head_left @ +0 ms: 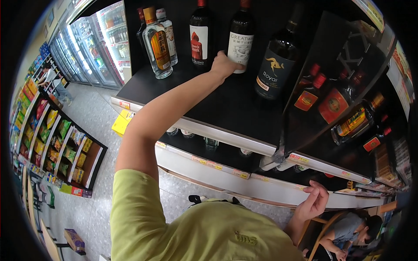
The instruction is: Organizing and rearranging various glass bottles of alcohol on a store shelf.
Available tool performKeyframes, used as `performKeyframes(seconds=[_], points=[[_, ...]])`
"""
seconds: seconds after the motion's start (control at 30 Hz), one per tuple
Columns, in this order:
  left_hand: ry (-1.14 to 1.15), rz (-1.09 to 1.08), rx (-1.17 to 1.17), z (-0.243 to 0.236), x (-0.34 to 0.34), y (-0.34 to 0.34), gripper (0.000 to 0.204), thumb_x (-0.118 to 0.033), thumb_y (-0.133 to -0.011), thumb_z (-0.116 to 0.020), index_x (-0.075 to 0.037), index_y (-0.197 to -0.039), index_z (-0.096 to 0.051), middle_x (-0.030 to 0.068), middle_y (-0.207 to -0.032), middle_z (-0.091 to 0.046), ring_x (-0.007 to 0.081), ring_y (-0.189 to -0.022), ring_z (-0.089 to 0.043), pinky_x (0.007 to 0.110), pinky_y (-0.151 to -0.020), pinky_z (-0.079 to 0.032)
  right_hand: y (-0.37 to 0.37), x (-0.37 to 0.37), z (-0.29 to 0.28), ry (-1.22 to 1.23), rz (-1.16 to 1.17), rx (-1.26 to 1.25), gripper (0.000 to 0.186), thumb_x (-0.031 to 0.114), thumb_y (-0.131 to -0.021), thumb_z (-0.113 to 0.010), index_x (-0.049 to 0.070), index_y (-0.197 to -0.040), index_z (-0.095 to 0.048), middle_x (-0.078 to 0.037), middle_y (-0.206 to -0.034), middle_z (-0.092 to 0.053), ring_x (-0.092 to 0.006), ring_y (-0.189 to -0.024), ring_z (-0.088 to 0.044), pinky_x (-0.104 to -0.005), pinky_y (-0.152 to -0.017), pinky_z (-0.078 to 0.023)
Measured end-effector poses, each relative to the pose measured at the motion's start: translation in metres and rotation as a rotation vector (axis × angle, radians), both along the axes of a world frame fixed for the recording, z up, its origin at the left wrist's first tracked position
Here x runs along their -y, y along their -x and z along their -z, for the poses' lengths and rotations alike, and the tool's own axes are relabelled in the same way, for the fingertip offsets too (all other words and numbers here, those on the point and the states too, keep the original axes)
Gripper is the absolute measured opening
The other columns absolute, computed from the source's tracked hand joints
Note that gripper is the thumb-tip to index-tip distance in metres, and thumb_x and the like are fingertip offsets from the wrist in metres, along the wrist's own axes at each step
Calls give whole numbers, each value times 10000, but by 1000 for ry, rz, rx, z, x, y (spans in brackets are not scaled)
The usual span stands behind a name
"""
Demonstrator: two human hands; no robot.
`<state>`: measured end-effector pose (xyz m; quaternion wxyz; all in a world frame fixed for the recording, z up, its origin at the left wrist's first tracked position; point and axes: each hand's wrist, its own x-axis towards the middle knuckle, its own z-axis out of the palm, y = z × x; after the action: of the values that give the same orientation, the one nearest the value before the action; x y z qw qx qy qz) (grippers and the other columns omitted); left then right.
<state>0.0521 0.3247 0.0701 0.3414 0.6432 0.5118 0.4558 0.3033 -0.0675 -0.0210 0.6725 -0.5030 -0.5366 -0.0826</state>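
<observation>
Left hand: the left hand (pixel 227 66) reaches over the shelf and pinches a white-labelled wine bottle (pixel 240 43) low down, the thumb across its front near the base; the fingers at its left side are partly hidden.
Held bottle: it is dark with a red top and stands upright on the black upper shelf (pixel 187 98), well back from the front edge.
Right hand: the right hand (pixel 312 202) is half-curled with nothing seen in it, near the front of the lower shelf (pixel 226 154).
Bottles to the left: a dark wine bottle with a red hooded figure (pixel 200 41) on its label stands near the held one; farther left is a clear bottle with a gold label (pixel 157 50), and others are partly behind it.
Bottle to the right: a dark-labelled bottle (pixel 274 74) stands nearer the shelf edge.
Beyond the clear divider (pixel 282 130): a flat dark bottle with a gold cap (pixel 355 122).
Aisle at left: a snack rack (pixel 98 167), glass-door fridges (pixel 80 48) and a person in a light top (pixel 54 78).
Lower right: a seated person (pixel 348 230) leans forward.
</observation>
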Motion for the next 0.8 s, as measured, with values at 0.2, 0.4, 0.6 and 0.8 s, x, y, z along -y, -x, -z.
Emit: performKeyframes(seconds=[0.2, 0.4, 0.6, 0.8], points=[[-38, 60, 164, 8, 78, 1, 925, -99, -699, -810, 51, -1457, -301, 264, -1412, -435, 340, -1331, -457, 362, -1058, -429, 1, 3, -3, 24, 8, -31, 159, 93, -991, -543, -55, -1009, -597, -176, -950, -684, -154, -666, -614, -263, -637, -494], [107, 254, -56, 2, 115, -35, 1072, -159, -687, -886, 10, -1495, -201, 255, -1420, -417, 325, -1354, -418, 399, -1120, -367, 6, -4, -4, 63, -79, 9, 127, 49, -1005, -498, -52, -1045, -563, -180, -962, -662, -141, -722, -603, -264, -713, -499], [73, 359, 66, -8, 104, -58, 1023, -116, -619, -928, 27, -1410, -295, 172, -1330, -525, 268, -1283, -502, 337, -1111, -382, 2, 0, 1, 47, -105, 8, 139, 56, -1008, -495, -55, -1056, -565, -186, -994, -659, -141, -719, -606, -259, -709, -498], [67, 326, 95, -5, 87, -70, 797, -83, -620, -913, 6, -1251, -435, 127, -1188, -608, 228, -1156, -583, 326, -1032, -457, -2, 9, 4, 67, -14, -60, 130, 57, -1011, -493, -47, -1027, -571, -170, -972, -666, -126, -697, -598, -261, -724, -494]])
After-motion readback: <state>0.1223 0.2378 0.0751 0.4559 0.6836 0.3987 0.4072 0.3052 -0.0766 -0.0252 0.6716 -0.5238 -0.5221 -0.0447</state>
